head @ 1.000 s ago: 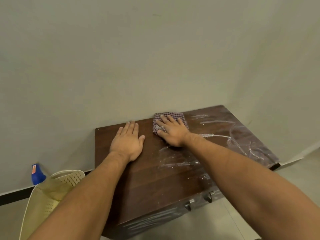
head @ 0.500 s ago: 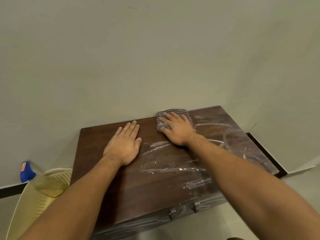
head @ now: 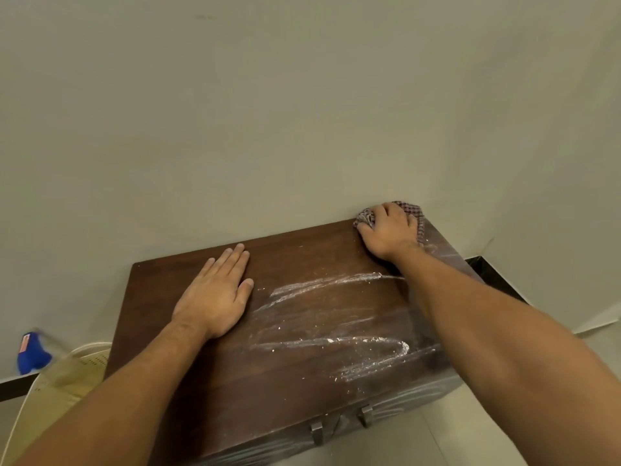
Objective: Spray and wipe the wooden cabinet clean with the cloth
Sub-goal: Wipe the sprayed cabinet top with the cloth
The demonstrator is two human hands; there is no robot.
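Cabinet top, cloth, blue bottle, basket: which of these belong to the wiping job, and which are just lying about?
In the job:
cabinet, streaked white
checked cloth under the right hand
left hand, flat on the top
blue spray bottle, on the floor

Lying about:
cream basket beside the cabinet

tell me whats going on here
A person is wiping the top of a dark wooden cabinet. The right hand presses a checked cloth into the far right corner by the wall, while the left hand rests flat on the top. White streaks remain across the middle, so the wiping isn't finished.
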